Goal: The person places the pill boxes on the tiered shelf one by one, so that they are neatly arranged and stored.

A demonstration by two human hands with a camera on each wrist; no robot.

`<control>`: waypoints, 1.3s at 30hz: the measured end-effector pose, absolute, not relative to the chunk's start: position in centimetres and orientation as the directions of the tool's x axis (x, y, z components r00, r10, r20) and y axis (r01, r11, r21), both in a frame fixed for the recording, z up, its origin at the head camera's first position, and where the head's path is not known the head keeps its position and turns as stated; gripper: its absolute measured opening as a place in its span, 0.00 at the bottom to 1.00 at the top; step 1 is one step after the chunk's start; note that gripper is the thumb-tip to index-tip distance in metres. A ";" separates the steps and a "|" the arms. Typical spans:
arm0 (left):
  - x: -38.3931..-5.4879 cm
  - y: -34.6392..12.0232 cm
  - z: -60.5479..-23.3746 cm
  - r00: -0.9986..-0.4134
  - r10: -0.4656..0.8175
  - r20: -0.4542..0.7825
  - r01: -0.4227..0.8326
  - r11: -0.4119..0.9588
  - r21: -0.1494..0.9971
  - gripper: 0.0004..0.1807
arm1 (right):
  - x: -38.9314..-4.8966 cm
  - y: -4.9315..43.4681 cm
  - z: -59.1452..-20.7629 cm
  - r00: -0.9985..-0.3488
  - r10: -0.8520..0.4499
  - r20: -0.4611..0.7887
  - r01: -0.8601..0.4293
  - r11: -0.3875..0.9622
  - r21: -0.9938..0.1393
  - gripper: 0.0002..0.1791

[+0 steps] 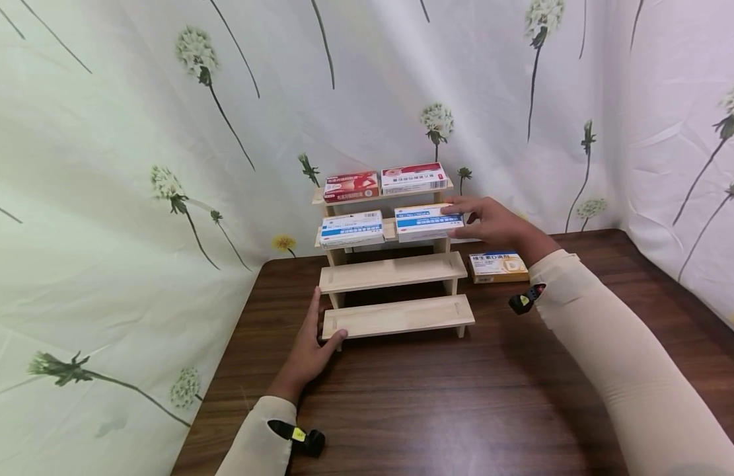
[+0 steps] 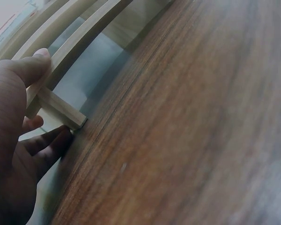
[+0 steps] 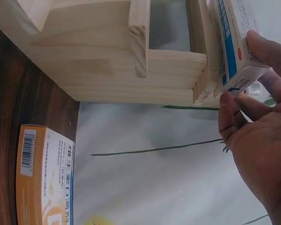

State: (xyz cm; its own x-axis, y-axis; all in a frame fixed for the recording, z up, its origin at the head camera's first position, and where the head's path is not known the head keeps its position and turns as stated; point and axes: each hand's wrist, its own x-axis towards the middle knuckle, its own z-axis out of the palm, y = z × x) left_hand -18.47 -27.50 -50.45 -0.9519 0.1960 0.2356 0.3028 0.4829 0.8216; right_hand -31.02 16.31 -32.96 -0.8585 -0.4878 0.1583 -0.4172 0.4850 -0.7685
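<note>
A stepped wooden display rack with several tiers stands on the table. My right hand pinches a white and blue medicine box at the right end of the second tier from the top. In the right wrist view, thumb and fingers hold that box at its end, against the shelf. My left hand grips the left end of the lowest tier, thumb over its front edge and the other fingers by the side. A similar white and blue box lies on the left of the second tier.
On the top tier lie a red medicine box and a white and red box. A white and orange box lies on the dark wood table, right of the rack. A dandelion-print curtain hangs behind and at both sides.
</note>
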 end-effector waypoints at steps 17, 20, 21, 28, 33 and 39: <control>-18.6 -27.4 -50.6 -0.951 0.199 0.236 0.305 0.479 0.823 0.59 | -31.3 15.8 -34.1 -0.858 -0.463 0.224 -0.455 0.481 -0.750 0.30; -18.5 -27.4 -50.6 -0.953 0.195 0.232 0.299 0.479 0.825 0.59 | -31.4 15.9 -34.5 -0.856 -0.460 0.235 -0.465 0.488 -0.739 0.29; -18.5 -27.4 -50.6 -0.954 0.194 0.228 0.296 0.481 0.825 0.59 | -31.4 15.9 -34.5 -0.855 -0.459 0.242 -0.470 0.487 -0.737 0.28; -18.4 -27.5 -50.6 -0.956 0.187 0.225 0.289 0.485 0.825 0.59 | -31.5 15.8 -35.0 -0.849 -0.448 0.281 -0.495 0.485 -0.721 0.26; -18.3 -27.5 -50.5 -0.955 0.188 0.227 0.291 0.481 0.827 0.59 | -31.4 15.7 -35.2 -0.859 -0.422 0.290 -0.487 0.498 -0.717 0.27; -18.4 -27.5 -50.4 -0.952 0.190 0.239 0.302 0.479 0.824 0.58 | -31.4 15.5 -35.1 -0.853 -0.424 0.303 -0.501 0.504 -0.704 0.27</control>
State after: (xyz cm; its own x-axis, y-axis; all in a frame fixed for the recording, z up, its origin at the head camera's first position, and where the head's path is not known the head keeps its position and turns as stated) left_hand -18.42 -27.46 -50.41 -0.9523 0.1900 0.2386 0.3021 0.4789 0.8242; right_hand -31.38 15.51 -35.14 -0.8533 -0.4240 0.3035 -0.5007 0.5041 -0.7037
